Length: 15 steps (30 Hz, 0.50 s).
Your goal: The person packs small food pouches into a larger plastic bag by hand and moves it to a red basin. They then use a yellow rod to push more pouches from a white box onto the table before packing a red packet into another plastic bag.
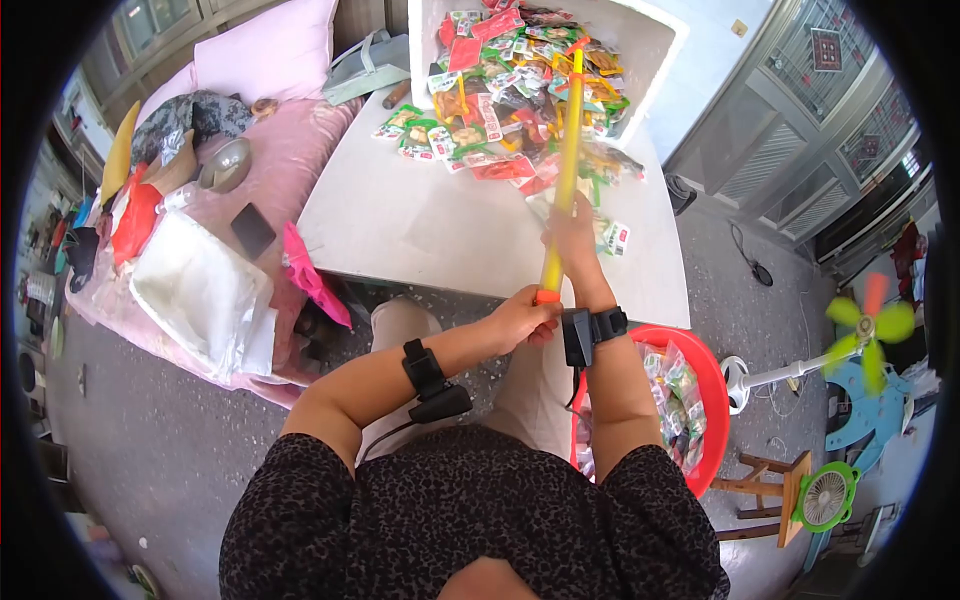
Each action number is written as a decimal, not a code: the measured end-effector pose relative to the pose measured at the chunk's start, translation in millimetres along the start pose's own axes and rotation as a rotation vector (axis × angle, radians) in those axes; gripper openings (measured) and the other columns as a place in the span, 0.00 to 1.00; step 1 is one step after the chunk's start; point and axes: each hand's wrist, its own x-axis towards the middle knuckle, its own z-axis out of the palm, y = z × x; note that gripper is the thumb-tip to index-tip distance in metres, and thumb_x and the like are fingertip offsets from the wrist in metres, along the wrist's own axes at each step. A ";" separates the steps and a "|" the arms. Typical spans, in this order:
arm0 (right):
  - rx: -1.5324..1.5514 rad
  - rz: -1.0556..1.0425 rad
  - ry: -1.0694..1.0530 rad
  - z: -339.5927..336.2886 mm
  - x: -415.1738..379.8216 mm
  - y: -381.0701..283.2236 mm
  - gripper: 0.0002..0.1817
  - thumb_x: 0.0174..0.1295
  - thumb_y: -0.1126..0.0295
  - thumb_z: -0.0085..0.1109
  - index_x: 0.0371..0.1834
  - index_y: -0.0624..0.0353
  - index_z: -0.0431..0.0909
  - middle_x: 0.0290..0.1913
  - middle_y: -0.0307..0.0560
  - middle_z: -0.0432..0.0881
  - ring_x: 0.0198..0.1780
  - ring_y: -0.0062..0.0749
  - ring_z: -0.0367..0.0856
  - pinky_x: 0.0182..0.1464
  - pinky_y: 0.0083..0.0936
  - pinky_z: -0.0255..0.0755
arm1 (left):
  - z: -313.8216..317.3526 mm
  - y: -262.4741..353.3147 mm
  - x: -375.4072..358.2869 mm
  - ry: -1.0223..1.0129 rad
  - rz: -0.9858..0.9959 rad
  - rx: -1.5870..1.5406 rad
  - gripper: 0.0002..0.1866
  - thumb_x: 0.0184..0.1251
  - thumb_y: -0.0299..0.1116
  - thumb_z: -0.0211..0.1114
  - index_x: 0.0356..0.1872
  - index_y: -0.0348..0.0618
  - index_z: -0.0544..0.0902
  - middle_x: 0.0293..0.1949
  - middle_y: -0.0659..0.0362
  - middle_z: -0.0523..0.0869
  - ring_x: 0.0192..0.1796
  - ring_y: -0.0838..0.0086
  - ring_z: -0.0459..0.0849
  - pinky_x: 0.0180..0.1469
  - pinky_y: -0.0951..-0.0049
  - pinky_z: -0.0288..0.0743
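A long yellow tool with orange ends reaches from the near table edge into the packets. My left hand is closed round its near orange end, just past the edge of the white table. Higher up the shaft is my right hand, blurred by motion, its fingers against the tool. Many small colourful food packets spill out of a white foam box lying on its side. Some packets lie on the tabletop beyond my right hand.
A red tub of packets stands on the floor by my right arm. Right of it are a white-stemmed fan and a wooden stool with a green fan. A pink-covered bed with assorted items is at the left.
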 end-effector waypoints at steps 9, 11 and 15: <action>-0.017 -0.052 -0.025 -0.8 -3.0 1.7 0.31 0.53 0.72 0.47 0.60 0.59 0.47 0.30 0.44 0.69 0.18 0.25 0.68 0.18 0.21 0.66 | -6.0 -7.5 3.9 0.053 0.171 0.168 0.16 0.57 0.37 0.56 0.42 0.40 0.67 0.28 0.61 0.72 0.28 0.79 0.71 0.28 0.81 0.67; -0.045 -0.051 -0.014 -3.9 5.4 -11.5 0.29 0.53 0.71 0.47 0.59 0.59 0.50 0.30 0.44 0.69 0.18 0.25 0.68 0.18 0.21 0.66 | -13.8 0.9 13.4 0.077 0.253 0.237 0.20 0.57 0.38 0.56 0.47 0.39 0.67 0.30 0.59 0.73 0.30 0.77 0.73 0.31 0.79 0.68; -0.196 -0.056 -0.010 -15.7 27.9 -31.9 0.24 0.55 0.72 0.45 0.56 0.57 0.54 0.27 0.42 0.70 0.21 0.23 0.70 0.20 0.18 0.66 | -58.7 23.9 21.8 0.329 0.479 0.988 0.26 0.54 0.42 0.57 0.52 0.40 0.66 0.42 0.52 0.74 0.45 0.65 0.72 0.45 0.69 0.66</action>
